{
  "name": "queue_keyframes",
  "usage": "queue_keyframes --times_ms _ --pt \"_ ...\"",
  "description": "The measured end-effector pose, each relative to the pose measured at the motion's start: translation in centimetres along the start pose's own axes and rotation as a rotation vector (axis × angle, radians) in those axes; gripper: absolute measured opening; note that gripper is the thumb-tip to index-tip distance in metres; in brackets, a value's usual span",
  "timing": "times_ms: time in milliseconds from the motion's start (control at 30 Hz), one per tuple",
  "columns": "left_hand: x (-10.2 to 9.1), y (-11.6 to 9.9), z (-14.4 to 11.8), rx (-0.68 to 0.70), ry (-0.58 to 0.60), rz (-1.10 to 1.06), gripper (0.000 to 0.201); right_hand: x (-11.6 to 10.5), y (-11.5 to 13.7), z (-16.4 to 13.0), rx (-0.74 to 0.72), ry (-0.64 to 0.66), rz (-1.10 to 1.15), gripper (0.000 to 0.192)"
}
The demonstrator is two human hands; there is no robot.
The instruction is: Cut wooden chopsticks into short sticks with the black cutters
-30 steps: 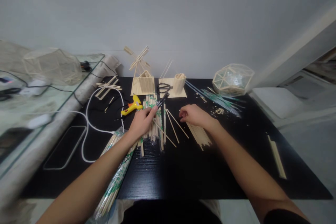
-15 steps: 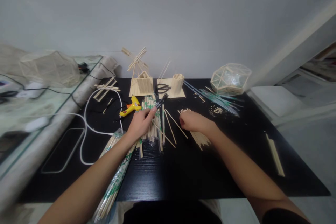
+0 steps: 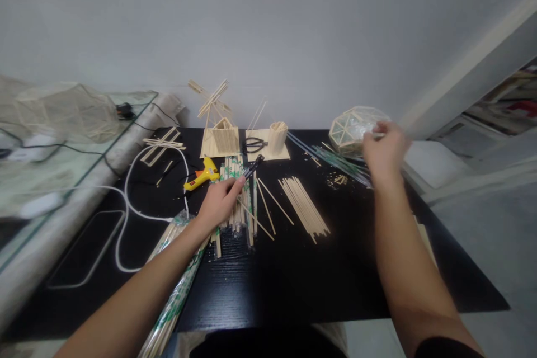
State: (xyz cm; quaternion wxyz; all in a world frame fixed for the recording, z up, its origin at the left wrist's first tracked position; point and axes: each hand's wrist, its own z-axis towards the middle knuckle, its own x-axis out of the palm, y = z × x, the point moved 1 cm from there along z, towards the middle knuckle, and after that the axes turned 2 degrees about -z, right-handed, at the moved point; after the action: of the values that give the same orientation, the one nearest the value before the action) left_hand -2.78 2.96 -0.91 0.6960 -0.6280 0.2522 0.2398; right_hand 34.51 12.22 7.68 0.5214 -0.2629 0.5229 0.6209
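My left hand (image 3: 218, 200) rests on a pile of bamboo sticks (image 3: 239, 196) on the black table (image 3: 293, 274) and grips black cutters (image 3: 253, 166) that point away from me. My right hand (image 3: 384, 151) is raised at the right, blurred, in front of the right side of a stick-framed dome (image 3: 351, 128). Whether it holds anything is unclear. A neat row of short cut sticks (image 3: 304, 207) lies uncovered between my hands.
A yellow glue gun (image 3: 201, 173) with a white cable (image 3: 126, 207) lies on the left. A stick house with windmill (image 3: 220, 134), a stick cup (image 3: 277, 135) and scissors (image 3: 253, 145) stand at the back. A wrapped stick bundle (image 3: 176, 291) lies under my left arm.
My right hand left the short cut sticks and swung up and right to the dome. My left hand kept the cutters and stayed on the pile.
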Motion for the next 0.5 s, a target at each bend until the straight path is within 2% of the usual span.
queue_keyframes --times_ms 67,133,200,333,367,433,500 --pt "0.0 -0.1 -0.1 -0.001 -0.007 -0.004 0.062 0.4 -0.4 0.1 0.103 -0.114 0.108 0.039" --pt "-0.1 -0.2 -0.1 -0.003 -0.016 -0.012 0.062 1.5 0.4 -0.2 0.114 -0.112 0.206 0.035" --pt "-0.2 -0.2 -0.1 -0.004 -0.026 -0.018 0.062 2.8 2.2 -1.0 0.026 0.001 0.274 0.030" --pt "-0.4 -0.2 0.0 0.006 -0.051 -0.024 0.061 5.7 7.2 -4.8 -0.203 0.304 0.353 0.004" --pt "-0.4 -0.2 -0.1 0.008 -0.059 -0.027 0.061 6.5 8.5 -6.2 -0.297 0.429 0.321 0.004" --pt "-0.5 -0.2 -0.1 0.013 -0.070 -0.030 0.060 7.9 10.4 -8.8 -0.404 0.570 0.245 0.007" --pt "-0.6 -0.2 -0.1 0.020 -0.080 -0.025 0.059 9.1 11.6 -10.9 -0.495 0.575 0.117 0.014"
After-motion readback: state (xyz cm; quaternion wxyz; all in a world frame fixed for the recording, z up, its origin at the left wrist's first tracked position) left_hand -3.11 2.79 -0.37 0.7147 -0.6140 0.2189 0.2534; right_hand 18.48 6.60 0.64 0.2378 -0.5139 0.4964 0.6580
